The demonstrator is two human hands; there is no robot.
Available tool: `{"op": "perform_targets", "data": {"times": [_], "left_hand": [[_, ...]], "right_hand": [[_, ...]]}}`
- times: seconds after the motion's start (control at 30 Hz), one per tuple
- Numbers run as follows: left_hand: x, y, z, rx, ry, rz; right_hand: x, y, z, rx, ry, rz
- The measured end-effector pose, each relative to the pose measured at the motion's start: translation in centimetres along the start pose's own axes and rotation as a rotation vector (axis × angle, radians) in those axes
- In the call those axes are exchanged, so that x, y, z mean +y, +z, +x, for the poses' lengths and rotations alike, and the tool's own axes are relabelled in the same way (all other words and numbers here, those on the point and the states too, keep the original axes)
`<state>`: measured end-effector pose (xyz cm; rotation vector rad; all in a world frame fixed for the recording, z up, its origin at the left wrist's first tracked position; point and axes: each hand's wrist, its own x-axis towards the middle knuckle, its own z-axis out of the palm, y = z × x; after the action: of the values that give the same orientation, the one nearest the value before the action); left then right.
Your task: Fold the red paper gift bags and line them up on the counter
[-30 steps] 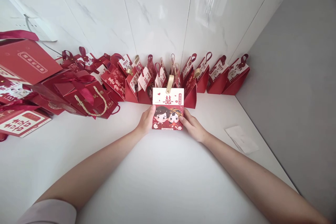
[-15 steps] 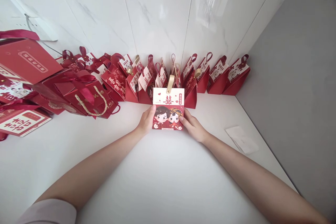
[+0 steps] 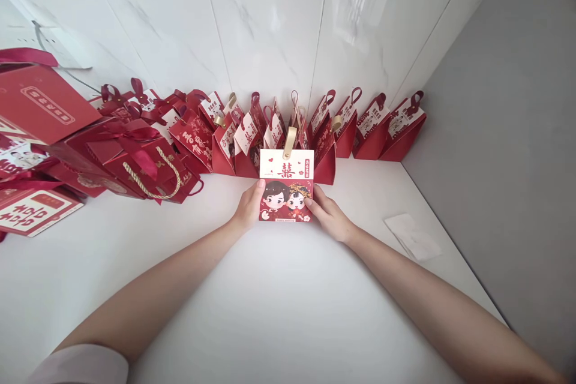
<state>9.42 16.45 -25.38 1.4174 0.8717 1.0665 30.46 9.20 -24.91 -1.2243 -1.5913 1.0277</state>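
Note:
A red and white gift box (image 3: 287, 195) with two cartoon figures on its front and a gold strap on top is held upright between both hands. My left hand (image 3: 250, 204) grips its left edge, thumb at the front corner and the other fingers hidden behind. On the opposite side, my right hand (image 3: 330, 214) is closed on the right edge, its thumb lying over the front face. Directly behind the held box stand similar red gift boxes (image 3: 246, 147) with loop handles, partly covered by it.
Several red boxes (image 3: 404, 129) line the tiled wall toward the right. Larger red gift boxes (image 3: 49, 111) with ribbons are piled at the left, one with a rope handle (image 3: 175, 177). Folded white paper (image 3: 411, 237) lies on the white table (image 3: 288, 312) near its right edge.
The whole view has shifted slightly, so everything sits a little further left. Both hands keep the same hold on the gift box.

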Motion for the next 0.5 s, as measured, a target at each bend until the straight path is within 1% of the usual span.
{"op": "perform_targets", "data": {"times": [0.5], "left_hand": [[0.06, 0.04, -0.10, 0.021, -0.024, 0.031]], "right_hand": [[0.02, 0.04, -0.05, 0.005, -0.005, -0.013]]}}
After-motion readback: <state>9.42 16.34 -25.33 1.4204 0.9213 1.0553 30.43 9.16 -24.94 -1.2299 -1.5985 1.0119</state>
